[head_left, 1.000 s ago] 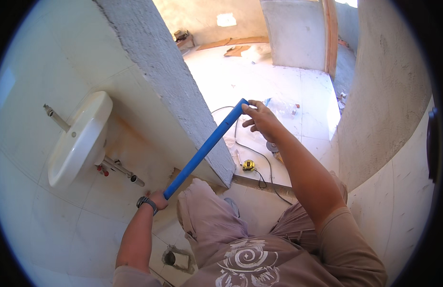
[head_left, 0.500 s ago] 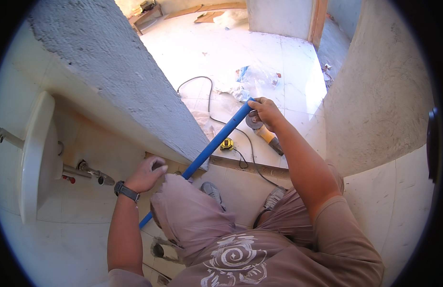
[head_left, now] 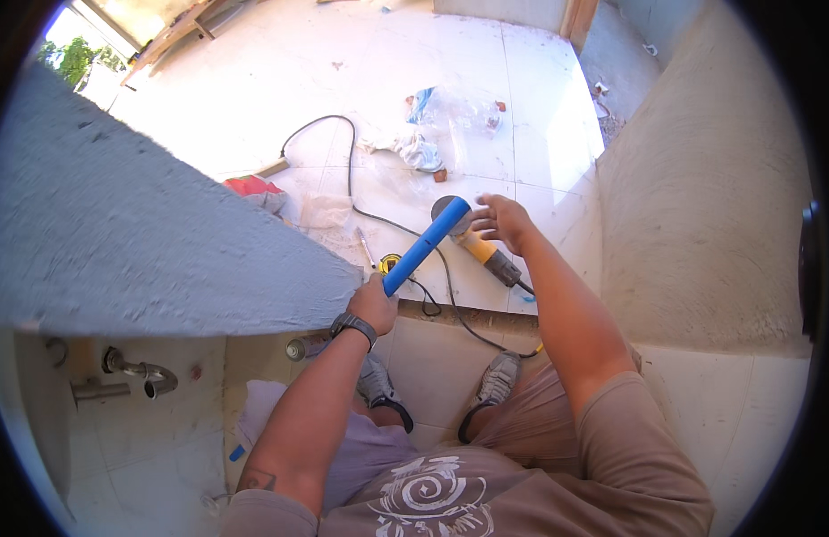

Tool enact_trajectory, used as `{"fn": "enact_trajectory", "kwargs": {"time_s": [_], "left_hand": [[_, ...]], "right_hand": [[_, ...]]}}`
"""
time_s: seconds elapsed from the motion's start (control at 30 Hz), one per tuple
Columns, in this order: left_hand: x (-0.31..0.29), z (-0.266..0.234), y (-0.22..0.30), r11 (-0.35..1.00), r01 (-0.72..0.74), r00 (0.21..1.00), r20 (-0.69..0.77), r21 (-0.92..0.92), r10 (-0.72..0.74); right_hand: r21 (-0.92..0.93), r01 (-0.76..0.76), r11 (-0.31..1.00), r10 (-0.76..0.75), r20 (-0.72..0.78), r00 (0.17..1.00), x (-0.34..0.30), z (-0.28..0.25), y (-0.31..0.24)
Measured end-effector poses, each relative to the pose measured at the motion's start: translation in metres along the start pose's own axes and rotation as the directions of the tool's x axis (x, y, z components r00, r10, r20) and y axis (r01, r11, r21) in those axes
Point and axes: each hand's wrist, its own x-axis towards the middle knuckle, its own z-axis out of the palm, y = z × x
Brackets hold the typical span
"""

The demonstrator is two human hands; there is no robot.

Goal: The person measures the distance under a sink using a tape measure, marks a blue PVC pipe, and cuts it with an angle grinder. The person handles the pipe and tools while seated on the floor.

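A long blue plastic pipe (head_left: 426,244) slants up and away in front of me. My left hand (head_left: 373,306), with a watch on its wrist, is wrapped round it partway along. By the pipe's far end my right hand (head_left: 504,224) is open, fingers spread and apart from the pipe. Beneath that end an angle grinder (head_left: 480,248) with a yellow body lies on the floor, its disc partly hidden by the pipe. A yellow tape measure (head_left: 389,263) and a thin white pen-like stick (head_left: 366,247) rest near my left hand. Low on the left, a blue piece (head_left: 237,453) shows beside my leg.
A rough grey wall end (head_left: 182,242) juts in from the left, and a curved plastered wall (head_left: 701,215) stands right. Metal drain pipes (head_left: 146,376) stick out low left. A black cord (head_left: 352,170), clear plastic bags (head_left: 459,112) and a spray can (head_left: 305,347) lie on the floor.
My left hand has moved forward and taken hold of the pipe. My right hand has let go of its far end and opened. The view has turned left.
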Motion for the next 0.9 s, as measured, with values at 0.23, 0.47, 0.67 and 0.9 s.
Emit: {"fn": "enact_trajectory", "kwargs": {"time_s": [0.23, 0.47, 0.67, 0.9], "left_hand": [[0.058, 0.053, -0.023, 0.992, 0.076, 0.984, 0.154, 0.105, -0.091], [0.081, 0.088, -0.050, 0.961, 0.145, 0.929, 0.303, 0.234, -0.214], [0.104, 0.124, -0.045, 0.946, 0.130, 0.931, 0.291, 0.296, -0.219], [0.078, 0.102, -0.035, 0.968, 0.058, 0.982, 0.160, 0.246, -0.099]], "right_hand": [[-0.918, -0.203, 0.341, -0.033, -0.228, 0.973, 0.032, 0.012, 0.125], [-0.689, -0.205, 0.695, 0.091, -0.199, 0.976, 0.046, -0.017, 0.114], [-0.481, -0.178, 0.858, 0.022, -0.313, 0.950, 0.014, -0.039, 0.072], [-0.223, -0.008, 0.975, -0.033, -0.178, 0.984, -0.059, -0.007, 0.014]]}}
